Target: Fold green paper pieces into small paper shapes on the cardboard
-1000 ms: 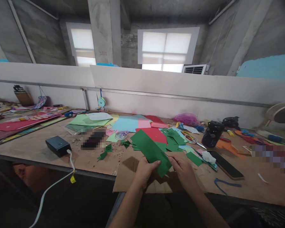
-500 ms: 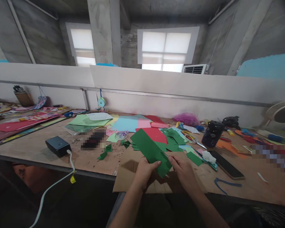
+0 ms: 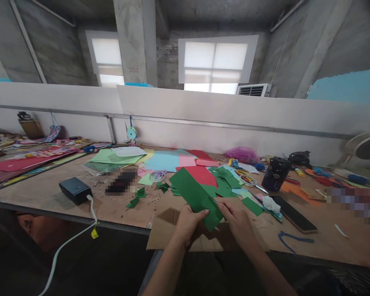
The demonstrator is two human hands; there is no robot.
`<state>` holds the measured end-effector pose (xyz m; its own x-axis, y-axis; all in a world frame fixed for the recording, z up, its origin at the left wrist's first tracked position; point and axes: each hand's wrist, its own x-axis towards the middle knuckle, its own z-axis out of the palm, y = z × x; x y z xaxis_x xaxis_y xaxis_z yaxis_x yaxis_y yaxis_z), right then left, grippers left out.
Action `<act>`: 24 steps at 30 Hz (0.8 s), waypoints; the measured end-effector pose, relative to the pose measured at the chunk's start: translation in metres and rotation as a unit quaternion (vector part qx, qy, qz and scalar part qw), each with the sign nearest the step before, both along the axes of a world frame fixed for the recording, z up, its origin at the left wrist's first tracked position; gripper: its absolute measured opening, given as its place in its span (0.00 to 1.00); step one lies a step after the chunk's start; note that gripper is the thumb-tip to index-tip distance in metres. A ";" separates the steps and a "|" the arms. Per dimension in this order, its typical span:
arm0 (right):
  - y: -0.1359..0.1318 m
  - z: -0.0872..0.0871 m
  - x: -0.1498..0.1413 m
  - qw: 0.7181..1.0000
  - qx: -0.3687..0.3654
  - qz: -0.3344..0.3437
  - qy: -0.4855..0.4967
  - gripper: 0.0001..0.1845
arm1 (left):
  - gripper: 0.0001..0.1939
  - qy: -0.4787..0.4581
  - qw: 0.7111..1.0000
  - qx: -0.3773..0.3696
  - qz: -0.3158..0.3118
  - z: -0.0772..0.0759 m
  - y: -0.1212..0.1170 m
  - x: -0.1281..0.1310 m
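Note:
A long strip of green paper (image 3: 193,191) slants above the cardboard, its lower edge gripped by my left hand (image 3: 188,220), thumb on top and fingers underneath. My right hand (image 3: 232,216) is closed in a pinch at the strip's right edge. From its fingertips a thin metallic tip (image 3: 214,200) points onto the paper; the rest of that tool is hidden in the hand, so its kind cannot be made out. Beyond the strip lie cut green paper pieces (image 3: 226,181) and red paper (image 3: 200,176).
Beneath my hands is a cardboard sheet (image 3: 163,238) at the table's front edge. On the right are a phone (image 3: 292,213), a dark tumbler (image 3: 276,174) and a crumpled tissue (image 3: 270,204). A black power adapter (image 3: 75,190) with a white cable sits left. Folded green scraps (image 3: 136,198) lie nearby.

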<state>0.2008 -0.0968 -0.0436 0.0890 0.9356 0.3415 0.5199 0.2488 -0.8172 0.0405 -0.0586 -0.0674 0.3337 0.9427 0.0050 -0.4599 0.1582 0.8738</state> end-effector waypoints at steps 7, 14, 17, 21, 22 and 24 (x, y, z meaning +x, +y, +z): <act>0.001 -0.001 -0.001 1.000 0.004 -0.006 -0.004 0.21 | 0.24 -0.013 1.000 0.015 -0.013 -0.003 0.001 0.000; 0.003 -0.001 0.000 1.000 0.004 0.003 0.000 0.22 | 0.25 -0.002 1.000 0.006 -0.009 -0.002 0.001 0.000; 0.003 -0.001 0.000 1.000 0.007 0.001 -0.001 0.22 | 0.27 -0.002 1.000 -0.006 -0.013 -0.002 0.001 0.000; 0.002 -0.001 -0.001 1.000 0.006 0.000 0.001 0.22 | 0.27 -0.008 1.000 0.001 -0.012 -0.001 0.000 0.000; 0.002 -0.001 -0.001 1.000 0.006 0.001 0.002 0.22 | 0.27 -0.009 1.000 0.003 -0.008 0.000 0.000 0.000; 0.002 -0.001 -0.001 1.000 0.009 -0.001 0.000 0.22 | 0.27 -0.007 1.000 0.001 -0.002 0.002 -0.001 0.000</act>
